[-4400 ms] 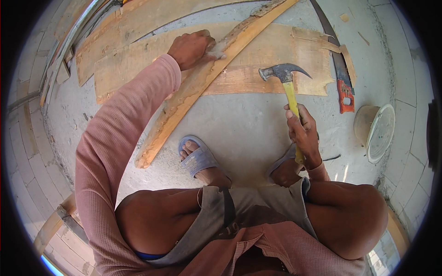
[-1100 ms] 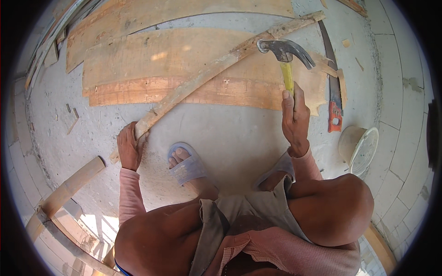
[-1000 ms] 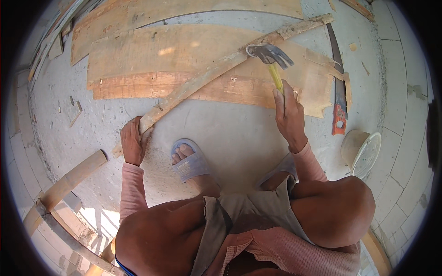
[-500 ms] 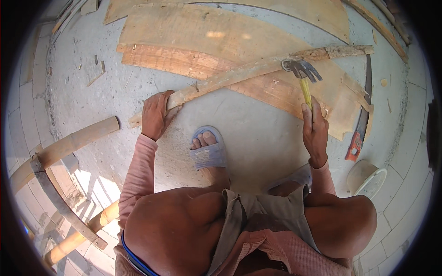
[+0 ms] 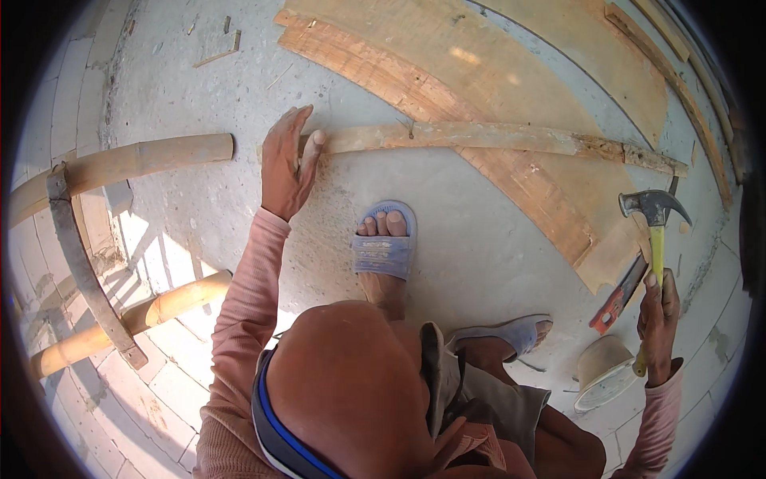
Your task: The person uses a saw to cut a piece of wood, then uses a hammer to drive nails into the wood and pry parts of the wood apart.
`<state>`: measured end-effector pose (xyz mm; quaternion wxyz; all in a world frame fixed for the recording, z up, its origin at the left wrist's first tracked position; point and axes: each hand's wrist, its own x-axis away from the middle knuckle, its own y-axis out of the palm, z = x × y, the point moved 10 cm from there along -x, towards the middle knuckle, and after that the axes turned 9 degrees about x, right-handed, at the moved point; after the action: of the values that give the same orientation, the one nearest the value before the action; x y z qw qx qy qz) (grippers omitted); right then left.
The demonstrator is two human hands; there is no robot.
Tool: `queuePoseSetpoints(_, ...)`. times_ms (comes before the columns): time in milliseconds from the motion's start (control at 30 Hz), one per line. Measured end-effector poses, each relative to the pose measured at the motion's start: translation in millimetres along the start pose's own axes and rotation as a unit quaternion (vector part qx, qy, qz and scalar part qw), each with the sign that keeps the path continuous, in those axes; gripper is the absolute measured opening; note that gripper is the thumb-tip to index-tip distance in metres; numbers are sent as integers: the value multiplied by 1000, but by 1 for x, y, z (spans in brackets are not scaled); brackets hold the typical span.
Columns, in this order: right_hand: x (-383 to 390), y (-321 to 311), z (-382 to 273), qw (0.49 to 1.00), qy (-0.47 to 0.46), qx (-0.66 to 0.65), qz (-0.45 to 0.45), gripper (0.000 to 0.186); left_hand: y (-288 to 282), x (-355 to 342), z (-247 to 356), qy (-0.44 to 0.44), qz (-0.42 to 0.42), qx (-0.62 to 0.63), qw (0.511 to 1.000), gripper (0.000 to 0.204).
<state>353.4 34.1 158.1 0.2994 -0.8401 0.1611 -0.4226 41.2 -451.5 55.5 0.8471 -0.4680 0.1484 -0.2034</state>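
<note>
A long, narrow wooden strip [image 5: 495, 137] lies across the floor, its right part over a plywood sheet [image 5: 519, 96]. At its left end rests my left hand [image 5: 287, 168], fingers stretched out and thumb apart, touching the strip without gripping it. Part of that end is hidden behind the hand. Thin pointed bits, perhaps a nail, stick out of the strip to the right of this hand. My right hand [image 5: 659, 323] is closed round the yellow handle of a claw hammer [image 5: 656, 209]. The hammer is upright in view, its dark head near the strip's right end.
Beside the right hand are a handsaw [image 5: 610, 310] with a red handle and a tipped whitish bucket [image 5: 602, 371]. A frame of round poles [image 5: 159, 156] and a flat crosspiece [image 5: 80, 247] stands at left. Further boards [image 5: 670, 88] lie at the far right. My sandalled foot [image 5: 383, 247] is below the strip.
My view has turned, so the strip now lies more level. My left hand has loosened from its grip on the strip. The hammer has moved right, away from above the strip.
</note>
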Motion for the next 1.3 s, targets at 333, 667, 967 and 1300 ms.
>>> queuePoseSetpoints(333, 22, 112, 89, 977, 104, -58, -180, 36, -28, 86, -132, -367, 60, 296, 880, 79)
queuePoseSetpoints(667, 46, 120, 118, 971, 143, -57, -181, 37, 2, 84, -134, -398, 89, 410, 816, 87)
queuePoseSetpoints(967, 34, 130, 56, 981, 62, -42, -177, 37, -2, 105, -171, -408, 189, 636, 627, 46)
queuePoseSetpoints(1300, 9, 87, -44, 987, -100, -30, -124, 45, 41, 95, -65, -430, -68, 690, 578, 47)
